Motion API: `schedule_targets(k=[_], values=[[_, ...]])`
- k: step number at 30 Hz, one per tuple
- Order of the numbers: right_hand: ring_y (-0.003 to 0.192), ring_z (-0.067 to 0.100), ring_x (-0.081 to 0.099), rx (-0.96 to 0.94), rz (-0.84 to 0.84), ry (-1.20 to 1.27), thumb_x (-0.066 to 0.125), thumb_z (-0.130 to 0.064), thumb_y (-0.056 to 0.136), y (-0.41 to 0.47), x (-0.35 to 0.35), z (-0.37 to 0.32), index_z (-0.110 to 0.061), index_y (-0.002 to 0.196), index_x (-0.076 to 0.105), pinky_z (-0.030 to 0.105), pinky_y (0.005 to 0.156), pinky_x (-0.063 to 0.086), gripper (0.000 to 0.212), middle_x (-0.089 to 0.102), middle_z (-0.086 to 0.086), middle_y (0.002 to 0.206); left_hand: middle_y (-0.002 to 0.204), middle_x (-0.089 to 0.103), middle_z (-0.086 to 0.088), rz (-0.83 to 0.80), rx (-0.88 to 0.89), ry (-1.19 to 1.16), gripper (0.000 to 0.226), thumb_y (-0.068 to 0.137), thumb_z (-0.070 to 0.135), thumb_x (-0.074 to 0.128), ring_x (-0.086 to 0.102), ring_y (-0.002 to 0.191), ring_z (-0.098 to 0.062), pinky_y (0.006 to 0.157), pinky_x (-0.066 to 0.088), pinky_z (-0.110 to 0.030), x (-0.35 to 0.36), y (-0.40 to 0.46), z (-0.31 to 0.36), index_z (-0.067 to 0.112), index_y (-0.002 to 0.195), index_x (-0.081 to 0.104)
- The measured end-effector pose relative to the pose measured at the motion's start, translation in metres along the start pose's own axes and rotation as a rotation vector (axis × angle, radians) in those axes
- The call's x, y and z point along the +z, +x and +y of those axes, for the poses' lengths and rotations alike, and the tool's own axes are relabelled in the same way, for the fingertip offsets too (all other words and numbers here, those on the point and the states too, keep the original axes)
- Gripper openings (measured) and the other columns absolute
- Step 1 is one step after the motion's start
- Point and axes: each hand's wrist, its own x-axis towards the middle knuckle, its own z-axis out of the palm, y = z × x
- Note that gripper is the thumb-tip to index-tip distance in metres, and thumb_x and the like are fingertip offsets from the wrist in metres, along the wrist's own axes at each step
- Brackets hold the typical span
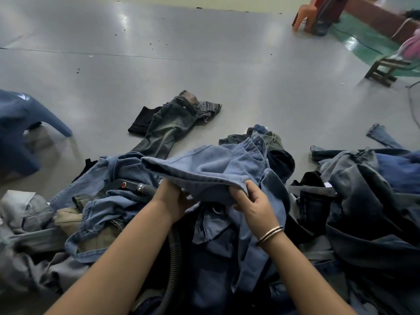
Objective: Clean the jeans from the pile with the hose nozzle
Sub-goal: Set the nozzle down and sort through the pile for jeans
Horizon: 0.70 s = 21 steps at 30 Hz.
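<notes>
Two hands in my view. Left hand (176,198) grips underside of light blue jeans (204,169), fingers curled into fabric. Right hand (251,202) pinches same jeans' edge; two bangles (270,235) on wrist. Jeans raised over pile (354,201) spread before me. One ribbed hose (175,253) between my forearms; hose nozzle (130,186) with red button lies left on denim. Farther: one grey-green pair (168,126) alone on floor (227,71). One blue chair (20,128) left, one orange chair (305,14) far right.

Light blue jeans (211,169) held up, folded, above a jumbled denim pile (250,223) on the grey floor; the hose nozzle (127,185) (red button showing) lies among the clothes at left.
</notes>
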Motion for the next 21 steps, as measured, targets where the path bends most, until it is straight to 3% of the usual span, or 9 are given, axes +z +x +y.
schedule_targets(k=[2, 4, 7, 9, 11, 14, 16, 18, 21], values=[[0.048, 0.003, 0.034, 0.025, 0.118, -0.266, 0.057, -0.036, 0.092, 0.002, -0.003, 0.002, -0.013, 0.054, 0.043, 0.016, 0.049, 0.030, 0.047, 0.038, -0.014, 0.045, 0.078, 0.054, -0.001, -0.075, -0.063, 0.007, 0.029, 0.100, 0.022, 0.040, 0.051, 0.068, -0.015, 0.055, 0.048, -0.027, 0.001, -0.007, 0.001, 0.016, 0.077, 0.056], [0.044, 0.007, 0.036, 0.035, 0.130, -0.584, 0.055, -0.036, 0.096, 0.002, -0.005, 0.003, -0.016, 0.040, 0.038, 0.020, 0.049, 0.029, 0.061, 0.038, -0.012, 0.036, 0.081, 0.067, 0.001, -0.157, -0.007, 0.160, 0.025, 0.096, 0.025, 0.047, 0.063, 0.072, -0.014, 0.056, 0.053, -0.024, 0.003, -0.013, -0.002, 0.017, 0.081, 0.065], [0.062, 0.020, 0.053, -0.262, 0.001, -0.805, 0.060, -0.031, 0.092, -0.005, 0.003, 0.006, -0.018, 0.050, 0.060, 0.035, 0.061, 0.042, 0.044, 0.054, -0.012, 0.062, 0.093, 0.074, 0.003, -0.305, 0.081, 0.428, 0.025, 0.092, 0.035, 0.055, 0.069, 0.085, -0.011, 0.074, 0.056, -0.032, 0.005, -0.018, -0.013, 0.019, 0.090, 0.074], [0.070, 0.027, 0.059, -0.477, -0.069, -0.894, 0.059, -0.034, 0.084, -0.011, 0.010, 0.005, -0.006, 0.067, 0.070, 0.039, 0.063, 0.050, 0.034, 0.060, 0.004, 0.079, 0.088, 0.072, 0.002, -0.258, 0.070, 0.512, 0.026, 0.090, 0.037, 0.060, 0.066, 0.082, -0.015, 0.077, 0.053, -0.036, 0.005, -0.014, -0.018, 0.015, 0.087, 0.072], [0.077, 0.027, 0.062, -0.513, -0.193, -0.876, 0.061, -0.033, 0.082, -0.016, 0.013, 0.009, -0.008, 0.078, 0.074, 0.041, 0.067, 0.053, 0.028, 0.062, 0.007, 0.089, 0.091, 0.071, -0.007, -0.218, 0.039, 0.576, 0.026, 0.089, 0.032, 0.063, 0.064, 0.081, -0.019, 0.073, 0.052, -0.035, 0.000, -0.006, -0.021, 0.007, 0.094, 0.069], [0.094, 0.014, 0.062, -0.350, -0.290, -0.728, 0.059, -0.040, 0.084, -0.020, 0.016, 0.010, -0.017, 0.091, 0.077, 0.035, 0.083, 0.050, 0.030, 0.061, -0.004, 0.104, 0.088, 0.072, -0.015, -0.249, 0.019, 0.671, 0.016, 0.090, 0.017, 0.064, 0.065, 0.076, -0.019, 0.067, 0.055, -0.029, -0.006, -0.001, -0.025, 0.004, 0.091, 0.072], [0.088, 0.000, 0.059, -0.183, -0.220, -0.527, 0.053, -0.045, 0.087, -0.019, 0.019, 0.009, -0.023, 0.075, 0.077, 0.028, 0.081, 0.046, 0.035, 0.060, -0.012, 0.097, 0.083, 0.072, -0.010, -0.248, 0.029, 0.712, 0.010, 0.087, 0.014, 0.066, 0.066, 0.078, -0.018, 0.071, 0.056, -0.030, -0.007, -0.001, -0.025, 0.011, 0.083, 0.075], [0.079, -0.001, 0.058, -0.096, -0.154, -0.424, 0.049, -0.048, 0.094, -0.017, 0.019, 0.010, -0.017, 0.059, 0.070, 0.028, 0.077, 0.045, 0.051, 0.060, -0.012, 0.087, 0.088, 0.074, -0.010, -0.230, 0.050, 0.767, 0.007, 0.083, 0.014, 0.069, 0.066, 0.087, -0.021, 0.085, 0.054, -0.039, -0.006, -0.001, -0.026, 0.016, 0.079, 0.075], [0.065, 0.004, 0.053, -0.005, -0.015, -0.342, 0.051, -0.036, 0.096, -0.015, 0.022, 0.011, -0.009, 0.057, 0.061, 0.029, 0.070, 0.044, 0.048, 0.057, 0.000, 0.071, 0.092, 0.073, -0.016, -0.231, 0.104, 0.840, 0.012, 0.085, 0.010, 0.065, 0.063, 0.080, -0.020, 0.078, 0.052, -0.038, -0.003, -0.005, -0.032, 0.014, 0.083, 0.076]])
